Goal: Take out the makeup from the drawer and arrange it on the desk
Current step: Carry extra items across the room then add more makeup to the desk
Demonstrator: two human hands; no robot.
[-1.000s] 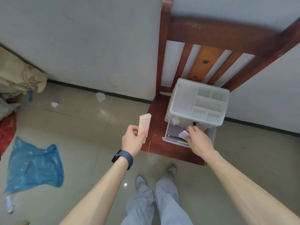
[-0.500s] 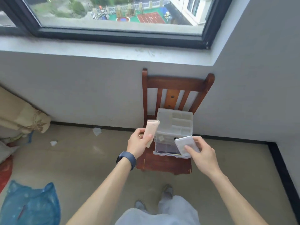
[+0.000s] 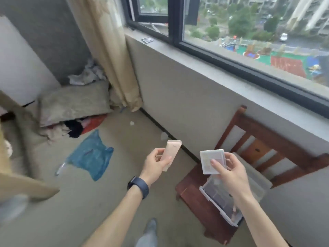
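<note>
Drawer unit (image 3: 217, 197) on chair (image 3: 192, 196), below window (image 3: 249, 24).

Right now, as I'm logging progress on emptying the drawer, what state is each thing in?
beige tube: gripped in the left hand, tilted.
white compact: pinched in the right hand, out of the drawer.
drawer: pulled open, dark items still inside.
blue bag: lying crumpled on the floor.
curtain: drawn aside.

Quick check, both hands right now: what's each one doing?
Left hand: gripping the beige makeup tube.
Right hand: holding the square translucent makeup case.
</note>
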